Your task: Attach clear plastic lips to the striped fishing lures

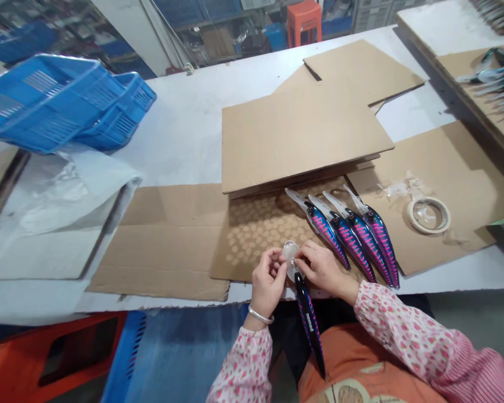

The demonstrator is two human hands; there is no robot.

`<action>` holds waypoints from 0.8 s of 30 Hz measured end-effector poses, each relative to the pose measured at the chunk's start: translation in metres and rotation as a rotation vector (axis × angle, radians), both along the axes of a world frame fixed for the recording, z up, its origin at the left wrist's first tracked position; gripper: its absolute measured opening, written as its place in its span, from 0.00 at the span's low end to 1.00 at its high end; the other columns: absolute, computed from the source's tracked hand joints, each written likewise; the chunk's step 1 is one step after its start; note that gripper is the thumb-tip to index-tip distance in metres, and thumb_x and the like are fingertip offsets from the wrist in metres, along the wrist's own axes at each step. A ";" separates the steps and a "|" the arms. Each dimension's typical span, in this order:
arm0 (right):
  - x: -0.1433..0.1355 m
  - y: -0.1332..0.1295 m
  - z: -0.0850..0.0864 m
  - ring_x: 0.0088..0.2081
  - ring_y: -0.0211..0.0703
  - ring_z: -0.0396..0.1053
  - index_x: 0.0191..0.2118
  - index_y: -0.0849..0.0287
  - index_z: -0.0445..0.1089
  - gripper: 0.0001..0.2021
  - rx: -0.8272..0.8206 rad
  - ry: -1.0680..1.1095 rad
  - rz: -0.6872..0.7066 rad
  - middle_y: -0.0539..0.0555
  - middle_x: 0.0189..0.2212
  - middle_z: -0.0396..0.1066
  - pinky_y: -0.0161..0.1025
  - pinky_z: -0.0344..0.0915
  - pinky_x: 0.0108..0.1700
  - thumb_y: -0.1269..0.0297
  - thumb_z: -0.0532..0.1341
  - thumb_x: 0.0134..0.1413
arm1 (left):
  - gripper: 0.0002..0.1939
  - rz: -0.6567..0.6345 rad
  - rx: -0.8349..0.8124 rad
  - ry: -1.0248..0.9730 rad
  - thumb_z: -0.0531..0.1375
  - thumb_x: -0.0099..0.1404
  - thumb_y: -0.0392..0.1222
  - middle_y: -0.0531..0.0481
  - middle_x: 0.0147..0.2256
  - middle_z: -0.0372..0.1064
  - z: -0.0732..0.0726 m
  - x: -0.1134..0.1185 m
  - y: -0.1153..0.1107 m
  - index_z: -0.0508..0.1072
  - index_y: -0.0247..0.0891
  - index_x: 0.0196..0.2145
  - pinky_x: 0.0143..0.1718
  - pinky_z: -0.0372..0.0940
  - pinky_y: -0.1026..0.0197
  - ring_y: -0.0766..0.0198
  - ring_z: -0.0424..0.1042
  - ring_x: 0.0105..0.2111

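Note:
Between my two hands hangs a dark fishing lure (308,322) with pink and blue stripes along its edges, its body pointing down over the table's front edge. My left hand (269,280) pinches the lure's clear diving lip (291,252) from the left. From the other side, the fingers of my right hand (321,266) close on the base of the lip; anything small between them is hidden. Several striped blue and pink lures (359,240) lie side by side on cardboard to the right of my hands, clear lips pointing away from me.
Stacked cardboard sheets (302,134) lie beyond the hands, with a flat cardboard piece (163,240) to the left. A tape roll (410,215) rests at right. Blue baskets (46,106) stand far left; more lures (502,84) sit on a raised board at far right.

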State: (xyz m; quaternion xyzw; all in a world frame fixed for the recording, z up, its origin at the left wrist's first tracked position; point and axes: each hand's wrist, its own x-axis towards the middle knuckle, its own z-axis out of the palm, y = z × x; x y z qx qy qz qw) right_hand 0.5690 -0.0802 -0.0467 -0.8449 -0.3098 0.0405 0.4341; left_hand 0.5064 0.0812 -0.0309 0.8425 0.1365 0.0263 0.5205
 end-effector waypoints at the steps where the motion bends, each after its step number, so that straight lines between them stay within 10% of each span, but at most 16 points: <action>1: 0.001 0.000 0.000 0.33 0.41 0.67 0.34 0.58 0.68 0.05 -0.007 0.001 -0.002 0.51 0.31 0.67 0.36 0.63 0.35 0.67 0.58 0.63 | 0.17 0.014 0.007 -0.005 0.59 0.64 0.40 0.49 0.38 0.75 0.000 0.001 0.001 0.66 0.40 0.50 0.33 0.66 0.65 0.67 0.70 0.29; 9: -0.002 -0.006 0.001 0.35 0.43 0.69 0.38 0.58 0.68 0.05 -0.028 0.017 0.027 0.53 0.34 0.68 0.38 0.66 0.37 0.67 0.56 0.65 | 0.12 -0.040 0.207 -0.036 0.57 0.65 0.40 0.50 0.35 0.73 0.003 0.011 -0.008 0.67 0.40 0.47 0.36 0.66 0.61 0.66 0.68 0.28; 14: 0.001 -0.040 0.016 0.41 0.46 0.68 0.45 0.59 0.67 0.07 0.011 -0.115 -0.121 0.57 0.39 0.69 0.41 0.68 0.43 0.69 0.54 0.65 | 0.30 0.134 0.379 -0.090 0.61 0.63 0.44 0.35 0.54 0.64 0.004 -0.041 -0.044 0.57 0.36 0.59 0.47 0.69 0.52 0.53 0.70 0.49; 18: 0.015 -0.053 0.028 0.47 0.56 0.65 0.54 0.62 0.65 0.15 -0.284 -0.327 -0.219 0.64 0.50 0.66 0.50 0.66 0.48 0.68 0.57 0.62 | 0.38 -0.024 0.475 0.025 0.64 0.57 0.39 0.33 0.56 0.62 -0.003 -0.088 -0.082 0.53 0.36 0.62 0.51 0.68 0.44 0.44 0.67 0.55; 24: 0.018 -0.042 0.026 0.48 0.58 0.64 0.54 0.61 0.67 0.19 -0.422 -0.394 -0.094 0.66 0.61 0.60 0.54 0.65 0.50 0.78 0.55 0.58 | 0.34 0.077 0.307 0.048 0.56 0.57 0.30 0.37 0.50 0.67 0.009 -0.082 -0.067 0.54 0.39 0.60 0.47 0.71 0.50 0.52 0.73 0.48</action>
